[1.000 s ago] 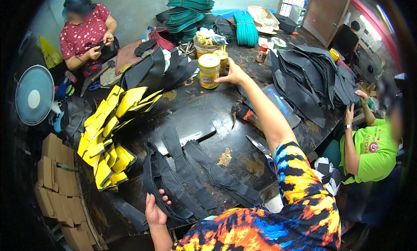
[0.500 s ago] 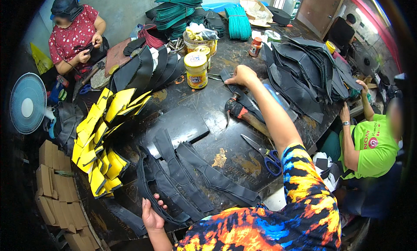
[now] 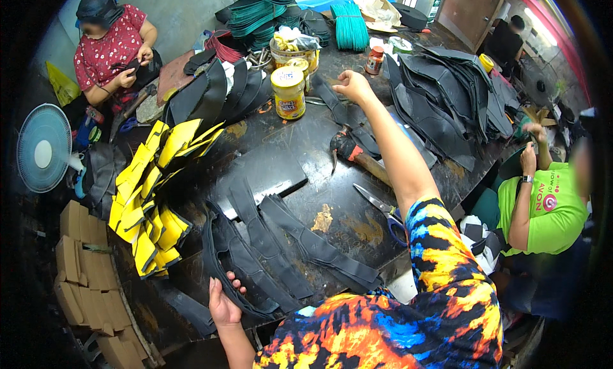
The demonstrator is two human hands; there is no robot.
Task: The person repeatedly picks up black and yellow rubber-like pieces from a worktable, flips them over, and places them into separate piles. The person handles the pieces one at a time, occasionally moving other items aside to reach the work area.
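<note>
My left hand grips the near end of a curved black strip, which looks layered, at the table's front edge. Beside it lie several more black strips, fanned out toward the right. My right hand is stretched far across the table with its fingers curled together. Its fingertips are beside a dark strip; whether they pinch anything is hidden. Below that arm lie a hammer with a red-and-black wrapped handle and blue-handled scissors.
A yellow-lidded tub and a red-brown jar stand near my right hand. Yellow-and-black pieces are stacked at left, large black sheets at right. A dark slab lies mid-table. Co-workers sit at far left and right.
My right hand has moved farther away across the table, and the dark strip beside it now extends farther back. My left hand keeps its grip, shifted slightly. The right co-worker's hands have come up.
</note>
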